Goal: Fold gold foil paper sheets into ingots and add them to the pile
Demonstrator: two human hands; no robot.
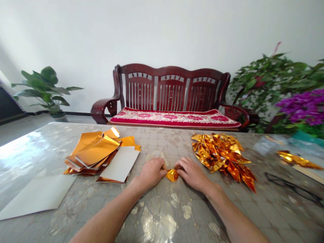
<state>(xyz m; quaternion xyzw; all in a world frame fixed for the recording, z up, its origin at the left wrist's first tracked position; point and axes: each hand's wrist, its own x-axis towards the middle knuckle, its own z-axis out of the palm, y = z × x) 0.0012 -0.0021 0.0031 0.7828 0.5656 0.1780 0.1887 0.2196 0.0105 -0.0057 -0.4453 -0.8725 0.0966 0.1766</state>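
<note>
Between my two hands, at the middle of the table, is a small folded piece of gold foil paper. My left hand pinches its left end, fingers closed. On the other side my right hand grips the right end, also closed. To the left lies a loose stack of gold foil paper sheets, some with the white back facing up. A heap of folded, crumpled gold foil pieces sits to the right of my right hand.
A white sheet lies at the table's left. On the right are eyeglasses, another folded foil piece and clear plastic. Beyond the patterned table stands a wooden bench, with plants on both sides.
</note>
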